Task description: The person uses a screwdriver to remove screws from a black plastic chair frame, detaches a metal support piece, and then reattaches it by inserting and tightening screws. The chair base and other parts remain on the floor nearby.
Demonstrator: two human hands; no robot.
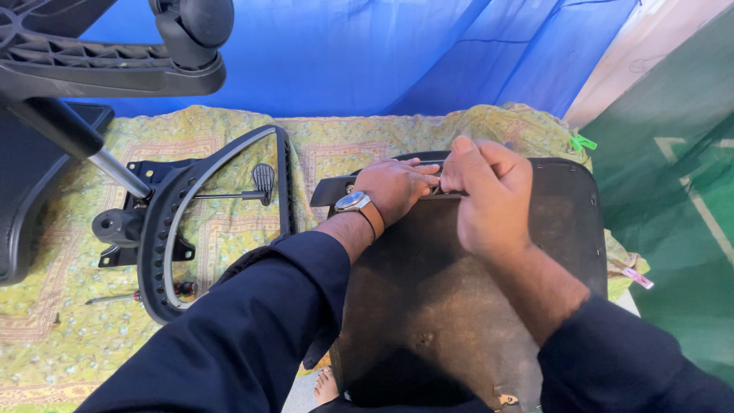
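A dark, flat chair seat pan (443, 306) lies upside down in front of me on a patterned cloth. My left hand (397, 187), with a wristwatch on its wrist, rests flat near the pan's far edge. Beside it my right hand (489, 195) has its fingers pinched together over the same spot, where a thin small part sits between the two hands. What it is stays hidden by the fingers. Both arms wear dark blue sleeves.
A curved black armrest frame (172, 229) and a black tilt mechanism with a lever (256, 187) lie to the left on the yellow-green cloth (69, 329). A chair base with a caster (191, 30) hangs overhead at the top left. Blue sheeting (382, 53) backs the scene; green floor (680, 229) lies right.
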